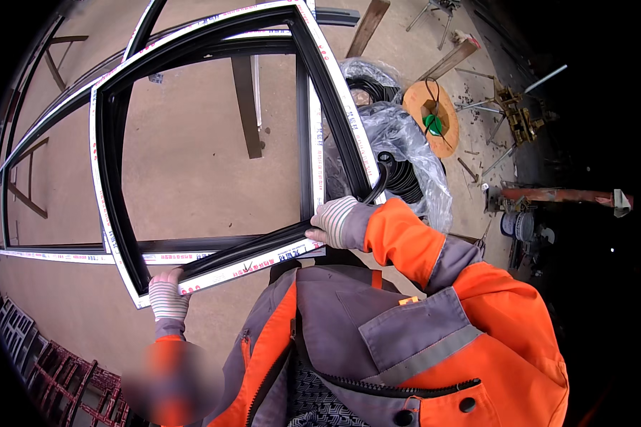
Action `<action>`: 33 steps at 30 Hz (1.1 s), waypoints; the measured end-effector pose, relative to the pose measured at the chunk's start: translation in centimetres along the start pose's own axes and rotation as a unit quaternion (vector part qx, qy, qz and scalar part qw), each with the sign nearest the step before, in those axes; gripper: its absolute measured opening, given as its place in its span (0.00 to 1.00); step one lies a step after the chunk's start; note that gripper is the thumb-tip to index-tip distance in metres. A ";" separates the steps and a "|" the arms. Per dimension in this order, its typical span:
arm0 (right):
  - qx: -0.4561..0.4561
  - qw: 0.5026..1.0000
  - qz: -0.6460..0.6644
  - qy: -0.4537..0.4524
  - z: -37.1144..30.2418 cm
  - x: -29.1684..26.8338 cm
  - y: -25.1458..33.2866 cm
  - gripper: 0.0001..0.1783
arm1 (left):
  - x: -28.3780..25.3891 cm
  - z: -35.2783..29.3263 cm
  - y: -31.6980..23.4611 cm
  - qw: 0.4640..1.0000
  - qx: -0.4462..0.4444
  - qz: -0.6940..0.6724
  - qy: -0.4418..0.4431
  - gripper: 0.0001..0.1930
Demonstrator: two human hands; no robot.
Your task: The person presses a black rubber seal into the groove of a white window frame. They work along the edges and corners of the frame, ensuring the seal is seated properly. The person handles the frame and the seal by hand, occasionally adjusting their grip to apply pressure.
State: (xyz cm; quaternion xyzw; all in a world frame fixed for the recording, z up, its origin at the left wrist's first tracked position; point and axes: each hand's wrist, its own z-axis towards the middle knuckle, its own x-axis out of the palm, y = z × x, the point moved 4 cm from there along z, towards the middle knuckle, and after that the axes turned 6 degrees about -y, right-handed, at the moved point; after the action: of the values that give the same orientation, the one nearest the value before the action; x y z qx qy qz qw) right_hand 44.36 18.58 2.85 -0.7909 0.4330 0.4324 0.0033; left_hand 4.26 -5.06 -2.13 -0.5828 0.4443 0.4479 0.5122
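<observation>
A window sash frame, black with white printed protective film, lies tilted over a larger frame of the same kind. My left hand, in a striped knit glove, is closed around the sash's near left corner. At the near right corner my gloved right hand is closed, its fingertips at the inner edge of the sash. A black rubber strip curves in beside this hand from a coil; my fingers hide where it meets the frame.
The larger frame extends left underneath. Right of the sash lie black strip coils in clear plastic wrap and an orange-brown spool disc. Farther off are a metal stand and a rusty beam. Dark red metalwork sits near left.
</observation>
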 end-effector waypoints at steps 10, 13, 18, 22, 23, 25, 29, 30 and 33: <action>0.045 0.998 0.036 0.029 2.2 -1.7 -0.3 0.30 | -1.4 2.7 -2.9 0.995 -0.076 0.026 0.067 0.36; 0.021 0.998 0.045 0.028 3.1 -1.7 -1.0 0.28 | -1.6 2.9 -3.2 0.994 -0.079 0.028 0.066 0.35; -0.024 0.995 0.060 0.072 5.1 -0.8 0.7 0.27 | -1.9 3.1 -3.1 0.992 -0.082 0.019 0.095 0.31; -0.066 0.984 0.129 0.108 6.9 0.6 3.7 0.28 | -1.7 3.0 -2.9 0.993 -0.076 0.015 0.091 0.31; -0.083 0.981 0.135 0.110 7.6 1.0 4.4 0.28 | -1.7 2.8 -3.0 0.992 -0.083 0.021 0.095 0.31; -0.113 0.974 0.159 0.114 8.9 1.5 5.8 0.27 | -2.5 2.8 -3.5 0.991 -0.089 0.028 0.098 0.31; -0.150 0.951 0.248 0.109 10.7 1.7 8.1 0.25 | -1.9 3.3 -3.2 0.992 -0.083 0.018 0.093 0.33; -0.173 0.941 0.262 0.122 11.7 2.5 8.6 0.25 | -2.3 2.7 -3.5 0.991 -0.088 0.029 0.096 0.33; -0.187 0.918 0.322 0.137 13.4 3.9 9.4 0.25 | -1.8 2.7 -3.2 0.995 -0.073 0.009 0.066 0.34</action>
State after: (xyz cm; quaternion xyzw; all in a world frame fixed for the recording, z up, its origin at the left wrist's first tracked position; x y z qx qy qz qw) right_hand 29.75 15.14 -4.79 -0.6462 0.5719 0.3707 -0.3434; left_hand 6.81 -2.00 0.08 -0.6428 0.4483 0.4445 0.4338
